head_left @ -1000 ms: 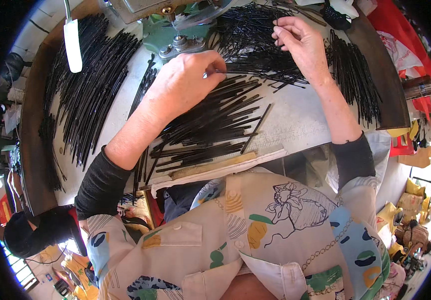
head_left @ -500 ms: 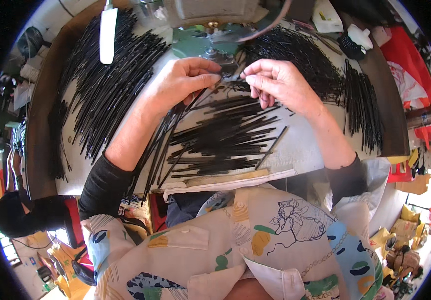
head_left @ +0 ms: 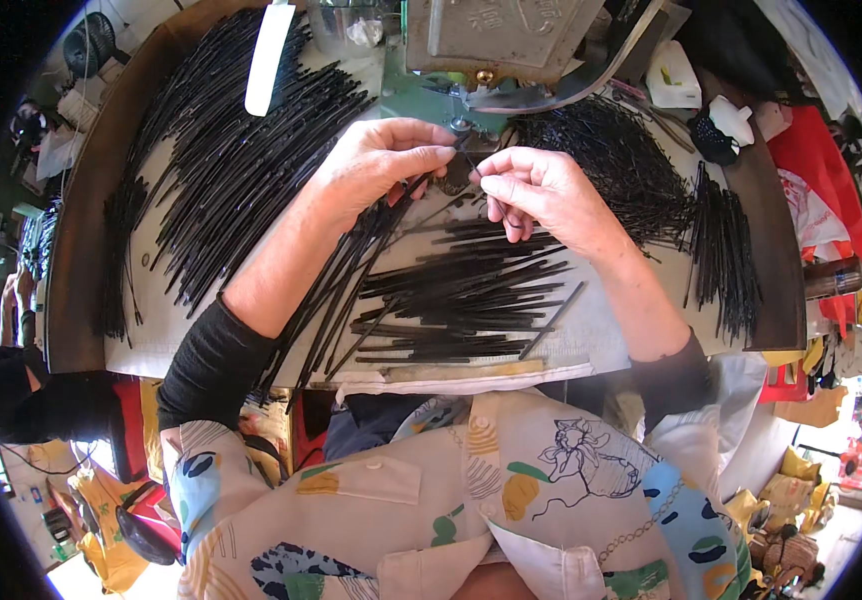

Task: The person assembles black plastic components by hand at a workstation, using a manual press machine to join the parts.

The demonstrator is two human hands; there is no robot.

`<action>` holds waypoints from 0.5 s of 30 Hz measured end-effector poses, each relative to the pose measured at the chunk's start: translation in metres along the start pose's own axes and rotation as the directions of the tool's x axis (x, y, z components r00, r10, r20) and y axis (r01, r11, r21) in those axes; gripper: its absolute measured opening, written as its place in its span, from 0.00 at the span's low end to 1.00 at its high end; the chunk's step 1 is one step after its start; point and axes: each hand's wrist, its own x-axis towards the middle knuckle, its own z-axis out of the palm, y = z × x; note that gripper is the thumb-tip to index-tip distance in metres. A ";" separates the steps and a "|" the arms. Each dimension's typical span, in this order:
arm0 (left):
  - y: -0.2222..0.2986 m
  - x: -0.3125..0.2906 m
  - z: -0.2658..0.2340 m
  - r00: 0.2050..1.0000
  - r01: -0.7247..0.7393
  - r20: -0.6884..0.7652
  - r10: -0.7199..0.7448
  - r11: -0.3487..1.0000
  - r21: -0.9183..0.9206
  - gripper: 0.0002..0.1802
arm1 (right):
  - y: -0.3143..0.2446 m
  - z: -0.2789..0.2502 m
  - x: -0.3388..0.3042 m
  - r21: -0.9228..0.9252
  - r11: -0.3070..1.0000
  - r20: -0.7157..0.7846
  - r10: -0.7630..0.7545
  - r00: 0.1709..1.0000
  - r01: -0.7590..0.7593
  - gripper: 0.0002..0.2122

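Observation:
My left hand point(head_left: 376, 168) is in front of the machine, thumb and index finger pinched on a thin black strip whose length is mostly hidden. Several long black strips point(head_left: 351, 265) run down beneath that hand toward the table's near edge. Just right of it, my right hand point(head_left: 543, 196) is closed, with a slender dark piece point(head_left: 471, 166) at its fingertips. Whether this piece joins the strip in my left hand, I cannot tell. Beyond the fingertips stands the machine point(head_left: 496, 45), with a metal head and green base. Below my hands lies a pile of short black strips point(head_left: 466, 295).
Long black strips point(head_left: 241, 170) cover the table's left side. Tangled thin black pieces point(head_left: 601, 165) lie at the far right, with a bundle of black strips point(head_left: 723, 255) beside them. A white blade-shaped part point(head_left: 269, 60) hangs at the far left. Another person's dark sleeve point(head_left: 36, 395) shows at left.
The view has shifted, so the machine shows more fully. My right hand has moved left relative to the machine, and its fingertips now sit slightly lower than my left hand's.

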 end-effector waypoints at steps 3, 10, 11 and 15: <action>0.003 0.001 0.000 1.000 0.014 0.006 -0.014 1.000 0.021 0.15 | 0.001 -0.001 0.001 0.022 1.000 -0.006 -0.007 1.000 0.008 0.13; 0.008 0.009 -0.002 0.999 -0.041 -0.022 0.044 0.994 0.102 0.14 | -0.002 -0.004 0.010 0.070 0.997 -0.053 -0.042 0.998 0.045 0.12; 0.009 0.012 -0.003 0.998 -0.056 -0.030 0.060 0.991 0.123 0.15 | -0.003 -0.005 0.011 0.065 0.995 -0.064 -0.072 0.995 0.077 0.11; 0.005 0.017 -0.005 0.995 -0.082 -0.049 0.088 0.990 0.119 0.15 | -0.002 -0.004 0.018 0.087 0.992 -0.077 -0.088 0.993 0.095 0.11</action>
